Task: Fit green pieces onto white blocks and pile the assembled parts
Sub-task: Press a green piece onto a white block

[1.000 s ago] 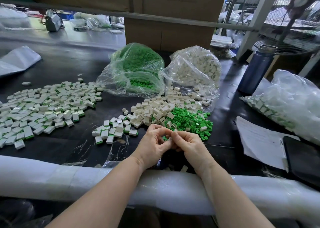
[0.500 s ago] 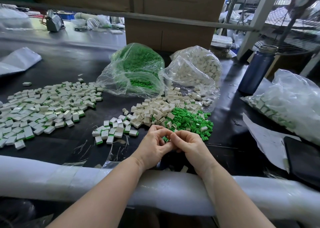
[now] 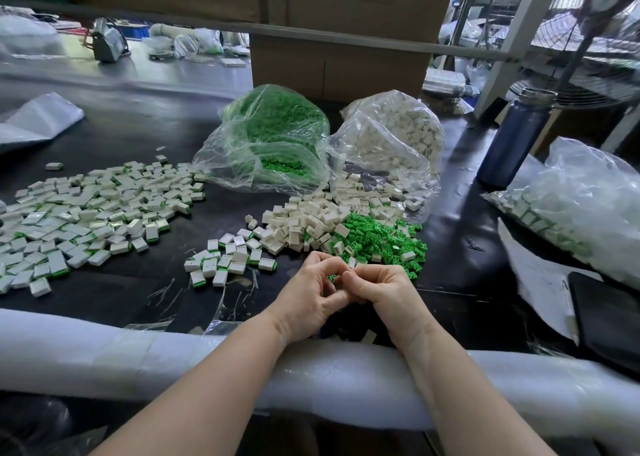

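My left hand (image 3: 310, 294) and my right hand (image 3: 388, 294) meet fingertip to fingertip just above the black table. Between them they pinch a small white block (image 3: 350, 263) and a green piece (image 3: 332, 278), mostly hidden by the fingers. Just beyond the hands lies a loose heap of green pieces (image 3: 381, 239), and beside it a heap of white blocks (image 3: 311, 220). A small cluster of assembled parts (image 3: 228, 265) sits left of the hands. A wide spread of assembled parts (image 3: 86, 213) covers the table's left.
Two clear bags stand behind the heaps, one of green pieces (image 3: 273, 137), one of white blocks (image 3: 394, 137). A blue bottle (image 3: 512, 137), a third bag (image 3: 585, 206), papers (image 3: 540, 282) and a dark tablet (image 3: 609, 320) fill the right. White foam padding (image 3: 104, 355) wraps the near edge.
My hands stay in the same place; the fingers have shifted slightly around the small parts. The paper at the right has moved a little.
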A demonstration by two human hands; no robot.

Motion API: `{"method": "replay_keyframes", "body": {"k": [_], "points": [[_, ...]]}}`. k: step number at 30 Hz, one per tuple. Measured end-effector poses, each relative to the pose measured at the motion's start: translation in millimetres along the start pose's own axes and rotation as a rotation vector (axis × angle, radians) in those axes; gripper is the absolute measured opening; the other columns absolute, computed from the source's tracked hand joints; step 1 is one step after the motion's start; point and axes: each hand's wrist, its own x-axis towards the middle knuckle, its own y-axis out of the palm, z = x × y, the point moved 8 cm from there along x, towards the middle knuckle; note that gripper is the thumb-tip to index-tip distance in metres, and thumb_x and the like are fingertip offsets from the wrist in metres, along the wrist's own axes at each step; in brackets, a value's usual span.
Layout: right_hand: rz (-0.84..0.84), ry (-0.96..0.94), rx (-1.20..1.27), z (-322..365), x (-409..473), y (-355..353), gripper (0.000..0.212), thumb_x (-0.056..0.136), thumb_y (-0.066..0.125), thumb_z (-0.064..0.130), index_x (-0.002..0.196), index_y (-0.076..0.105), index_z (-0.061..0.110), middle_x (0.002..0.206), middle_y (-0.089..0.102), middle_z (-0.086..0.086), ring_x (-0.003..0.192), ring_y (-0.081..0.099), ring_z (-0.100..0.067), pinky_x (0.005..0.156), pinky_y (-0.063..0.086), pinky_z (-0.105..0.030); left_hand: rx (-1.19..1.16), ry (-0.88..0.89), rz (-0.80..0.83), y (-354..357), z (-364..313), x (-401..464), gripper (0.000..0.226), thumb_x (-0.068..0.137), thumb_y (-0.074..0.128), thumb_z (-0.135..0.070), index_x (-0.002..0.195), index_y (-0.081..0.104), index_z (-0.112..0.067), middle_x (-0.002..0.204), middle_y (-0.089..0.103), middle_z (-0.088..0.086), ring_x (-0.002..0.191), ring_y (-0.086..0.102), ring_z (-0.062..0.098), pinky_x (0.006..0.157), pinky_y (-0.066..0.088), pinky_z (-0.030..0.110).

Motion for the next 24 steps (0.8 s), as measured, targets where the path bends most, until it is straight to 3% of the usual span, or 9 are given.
{"method": "replay_keyframes", "body": {"k": [11, 17, 19, 21, 24], "points": [[-0.022, -0.004, -0.014, 0, 0, -2, 0.017, 0.083, 0.064, 0.003, 0.068, 0.071, 0.004, 0.061, 0.064, -0.013, 0.056, 0.059, -0.02, 0.057, 0.05, -0.028, 0.034, 0.001, 0.022, 1, 0, 0, 0.018, 0.086, 0.061, -0.005, 0.083, 0.056, -0.023, 0.104, 0.042, 0.003, 0.074, 0.044, 0.015, 0.074, 0.044, 0.02], [0.001, -0.071, -0.05, 5, 0, 3, 0.021, 0.083, 0.062, 0.025, 0.069, 0.074, 0.014, 0.059, 0.065, -0.004, 0.055, 0.06, -0.011, 0.053, 0.048, -0.019, -0.008, 0.008, -0.059, -6, 2, 1, 0.006, 0.088, 0.062, -0.012, 0.09, 0.06, -0.017, 0.104, 0.044, 0.002, 0.071, 0.049, 0.015, 0.069, 0.045, 0.013], [-0.029, -0.088, -0.045, 6, 0, 1, 0.021, 0.087, 0.058, 0.023, 0.078, 0.072, 0.01, 0.062, 0.068, -0.005, 0.058, 0.065, -0.013, 0.054, 0.05, -0.018, -0.027, 0.004, -0.091, -9, 5, 2, 0.007, 0.087, 0.062, -0.013, 0.092, 0.061, -0.018, 0.104, 0.045, 0.001, 0.072, 0.053, 0.014, 0.071, 0.048, 0.013], [-0.1, -0.101, -0.052, 4, 2, -6, 0.015, 0.089, 0.059, 0.012, 0.091, 0.07, 0.001, 0.068, 0.071, -0.003, 0.062, 0.067, -0.011, 0.057, 0.051, -0.017, -0.023, -0.007, -0.126, -13, 8, 4, 0.008, 0.087, 0.062, -0.012, 0.092, 0.062, -0.019, 0.106, 0.048, 0.004, 0.078, 0.059, 0.02, 0.077, 0.052, 0.019], [-0.186, -0.118, -0.126, 5, 2, -14, 0.01, 0.086, 0.063, 0.003, 0.091, 0.07, 0.008, 0.082, 0.072, -0.005, 0.072, 0.066, -0.01, 0.061, 0.052, -0.019, -0.065, -0.054, -0.138, -13, 16, 5, 0.008, 0.087, 0.062, -0.01, 0.09, 0.063, -0.018, 0.102, 0.062, 0.016, 0.092, 0.062, 0.037, 0.089, 0.051, 0.044]]}}
